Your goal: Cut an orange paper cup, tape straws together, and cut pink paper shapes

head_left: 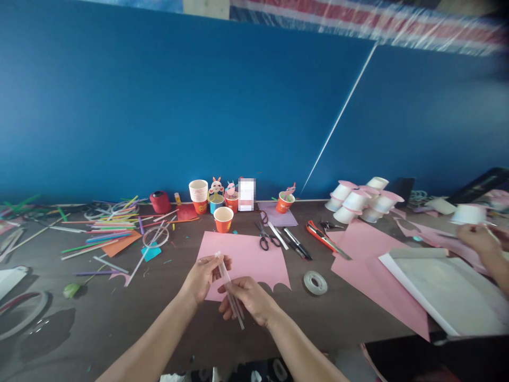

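Several clear straws [225, 277] lie bundled between my two hands, slanting down to the right. My left hand [204, 276] pinches the bundle near its upper end. Lower down, my right hand [247, 298] is closed around the same straws, their ends sticking out below. Under and behind the hands lies a pink sheet of paper [254, 254] with a scalloped edge at its lower right. An orange paper cup [224, 223] stands just beyond the sheet's far edge. Black-handled scissors [265, 239] rest at the sheet's right edge.
A tape roll [315, 283], pens [297, 242] and a red utility knife [321, 235] lie to the right. Coloured straws [107, 231] are strewn left. Stacked cups [199, 191] stand by the blue partition [199, 106]. A co-worker's hands [479, 239] are at far right.
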`<action>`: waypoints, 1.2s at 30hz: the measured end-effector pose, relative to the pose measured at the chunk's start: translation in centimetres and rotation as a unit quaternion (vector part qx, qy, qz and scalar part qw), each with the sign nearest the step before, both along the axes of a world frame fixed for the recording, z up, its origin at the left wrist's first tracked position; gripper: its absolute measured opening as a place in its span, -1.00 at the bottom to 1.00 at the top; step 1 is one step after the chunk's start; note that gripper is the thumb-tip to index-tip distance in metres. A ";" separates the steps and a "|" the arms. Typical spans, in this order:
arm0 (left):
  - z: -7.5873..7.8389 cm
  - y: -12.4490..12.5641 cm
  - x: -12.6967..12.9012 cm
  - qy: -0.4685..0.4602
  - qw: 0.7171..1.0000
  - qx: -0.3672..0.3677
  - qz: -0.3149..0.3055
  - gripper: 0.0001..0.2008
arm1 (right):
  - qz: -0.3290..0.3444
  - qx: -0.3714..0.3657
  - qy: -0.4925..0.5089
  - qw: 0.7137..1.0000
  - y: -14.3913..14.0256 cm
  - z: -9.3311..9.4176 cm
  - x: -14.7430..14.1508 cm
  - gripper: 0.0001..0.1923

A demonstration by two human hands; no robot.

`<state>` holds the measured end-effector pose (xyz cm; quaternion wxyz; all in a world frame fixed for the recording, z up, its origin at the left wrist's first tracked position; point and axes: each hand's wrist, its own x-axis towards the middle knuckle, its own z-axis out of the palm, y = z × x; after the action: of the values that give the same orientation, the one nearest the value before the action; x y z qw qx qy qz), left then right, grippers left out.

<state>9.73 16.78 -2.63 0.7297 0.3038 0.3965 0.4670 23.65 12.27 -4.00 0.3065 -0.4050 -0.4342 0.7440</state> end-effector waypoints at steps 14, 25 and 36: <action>-0.2 0.0 0.3 0.006 0.999 -0.016 0.039 -0.76 | -0.025 -0.010 -0.002 1.000 -0.5 -0.1 -0.6 -0.51; 0.0 0.3 0.6 0.018 0.998 -0.019 0.050 -0.79 | -0.057 -0.023 -0.004 0.998 -1.0 0.6 -0.9 -0.45; 0.8 0.3 0.5 0.052 0.998 0.006 0.043 -0.76 | -0.079 -0.026 -0.010 0.997 -1.5 0.8 -1.0 -0.46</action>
<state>10.18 17.07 -1.78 0.6854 0.3143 0.4440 0.4840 22.66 10.79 -3.23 0.3490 -0.4533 -0.3852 0.7242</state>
